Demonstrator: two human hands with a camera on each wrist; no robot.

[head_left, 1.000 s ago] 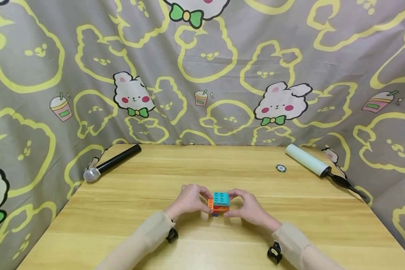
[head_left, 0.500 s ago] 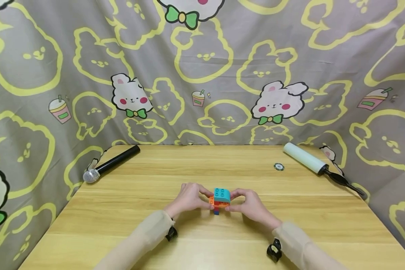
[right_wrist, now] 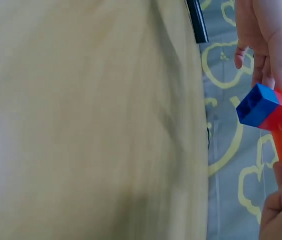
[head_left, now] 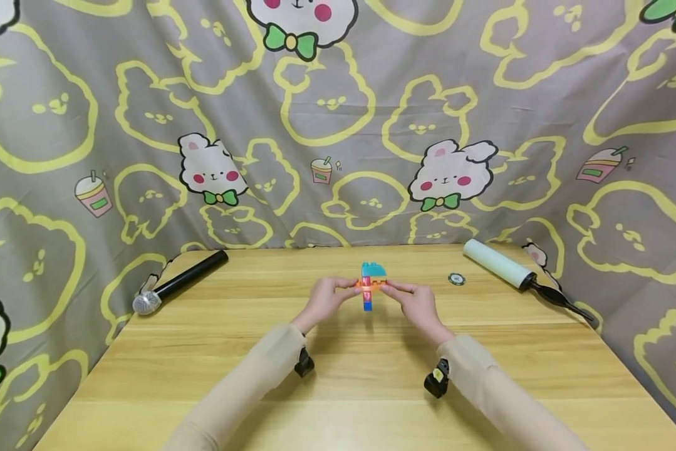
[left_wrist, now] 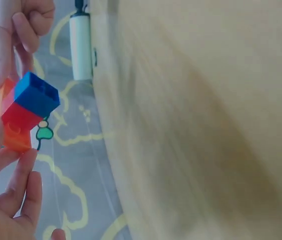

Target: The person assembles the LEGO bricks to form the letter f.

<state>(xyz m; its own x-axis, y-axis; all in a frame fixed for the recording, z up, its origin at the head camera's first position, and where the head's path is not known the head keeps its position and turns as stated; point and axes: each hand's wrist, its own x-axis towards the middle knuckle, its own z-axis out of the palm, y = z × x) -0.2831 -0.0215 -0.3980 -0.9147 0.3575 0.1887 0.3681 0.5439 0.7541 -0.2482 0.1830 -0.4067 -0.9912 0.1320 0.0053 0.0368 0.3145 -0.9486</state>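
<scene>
Both hands hold a small build of toy building bricks between them, raised over the wooden table. A teal curved brick tops it, orange and red bricks make up the middle, and a blue brick forms the bottom. My left hand pinches the orange part from the left with thumb and fingers. From the right, my right hand pinches the other end of the orange layer. In the right wrist view the blue brick's hollow underside shows, with the red brick joined to it.
A black microphone with a silver head lies at the table's left. Toward the back right are a round chip and a pale cylindrical hand pump with a black end. A patterned curtain hangs behind the wooden table.
Both hands have lifted the brick build up and away from the body, so its red and blue lower bricks show more. The head view has shifted slightly.
</scene>
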